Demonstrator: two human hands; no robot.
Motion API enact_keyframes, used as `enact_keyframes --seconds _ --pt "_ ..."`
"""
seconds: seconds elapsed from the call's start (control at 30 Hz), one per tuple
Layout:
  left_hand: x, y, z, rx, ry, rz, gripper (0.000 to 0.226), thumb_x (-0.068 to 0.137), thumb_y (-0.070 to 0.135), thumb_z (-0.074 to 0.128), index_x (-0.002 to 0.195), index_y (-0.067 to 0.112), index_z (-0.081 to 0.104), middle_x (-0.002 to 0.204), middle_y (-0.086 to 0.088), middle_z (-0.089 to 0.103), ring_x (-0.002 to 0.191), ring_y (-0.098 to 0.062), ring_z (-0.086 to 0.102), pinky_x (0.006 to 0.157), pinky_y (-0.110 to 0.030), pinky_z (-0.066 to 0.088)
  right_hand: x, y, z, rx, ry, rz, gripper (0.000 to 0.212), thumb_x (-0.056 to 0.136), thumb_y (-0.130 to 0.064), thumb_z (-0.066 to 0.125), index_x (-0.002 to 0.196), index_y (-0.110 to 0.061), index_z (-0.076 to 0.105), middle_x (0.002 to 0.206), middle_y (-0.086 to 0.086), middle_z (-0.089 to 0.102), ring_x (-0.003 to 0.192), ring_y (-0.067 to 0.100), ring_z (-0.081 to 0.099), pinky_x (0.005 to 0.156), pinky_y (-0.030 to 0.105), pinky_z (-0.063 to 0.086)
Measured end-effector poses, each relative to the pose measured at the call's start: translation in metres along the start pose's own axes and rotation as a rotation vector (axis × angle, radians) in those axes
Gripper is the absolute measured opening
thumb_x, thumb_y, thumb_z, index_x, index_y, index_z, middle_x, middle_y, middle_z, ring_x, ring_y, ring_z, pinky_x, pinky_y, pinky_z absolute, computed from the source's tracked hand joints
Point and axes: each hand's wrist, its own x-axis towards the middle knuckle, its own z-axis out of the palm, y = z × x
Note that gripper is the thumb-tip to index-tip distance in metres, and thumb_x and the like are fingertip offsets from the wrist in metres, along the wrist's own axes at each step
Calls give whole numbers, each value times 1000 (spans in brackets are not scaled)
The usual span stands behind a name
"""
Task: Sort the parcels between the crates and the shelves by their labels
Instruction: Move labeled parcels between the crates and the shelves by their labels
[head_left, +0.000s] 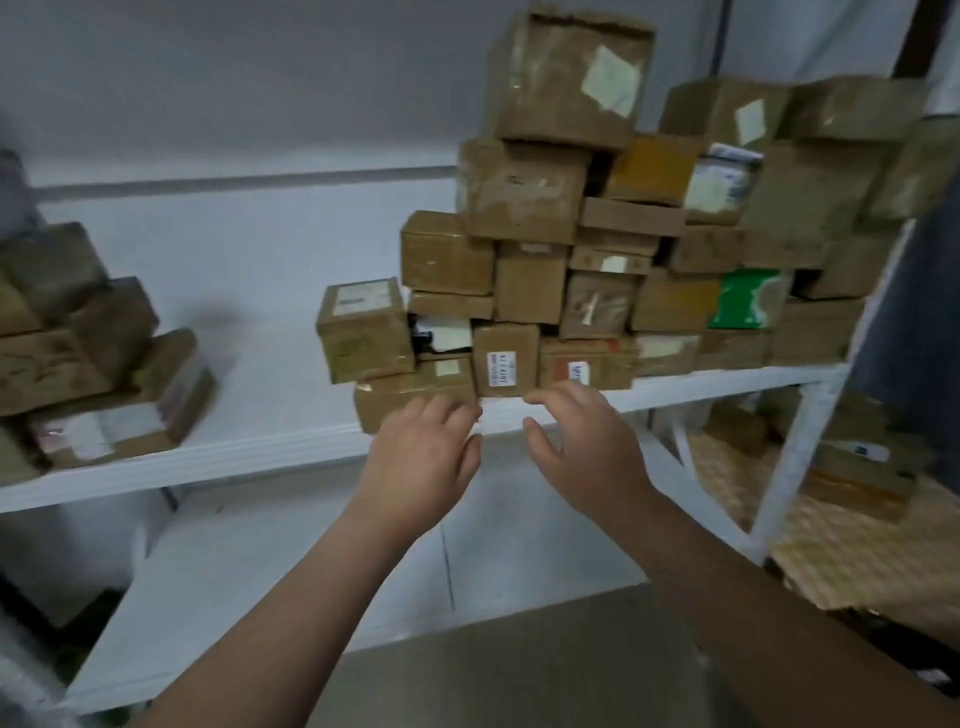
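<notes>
Left hand (421, 457) and right hand (584, 441) are hovering open, empty; flat parcel (395, 400) is lying along shelf (234, 457) front edge, nearest left.

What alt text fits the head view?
Two bare hands, left hand and right hand, reach empty toward the bottom of a tall stack of brown parcels on a white shelf. A smaller pile of parcels sits at the shelf's left end.

Both arms stretched forward, left hand (423, 457) and right hand (582, 441) side by side, fingers loosely spread, holding nothing
</notes>
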Motion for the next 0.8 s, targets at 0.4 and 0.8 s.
enact_keyframes --seconds 0.4,0.8 --pt "3 -173 -1 15 0 -225 47 94 36 50 136 15 46 137 -8 46 116 -27 50 91 -37 44 90 -84 119 96 -92 1 36 87 -21 60 122 -11 61 123 5 55 113 23 51 91 40 46" --pt "98 -205 44 -1194 -90 -992 61 90 66 36 141 34 31 127 0 55 108 -25 56 81 -37 49 138 -45 183 197 -163 123 59 93 -36 54 147 -33 31 126 1 43 103 9 48 77 15 40"
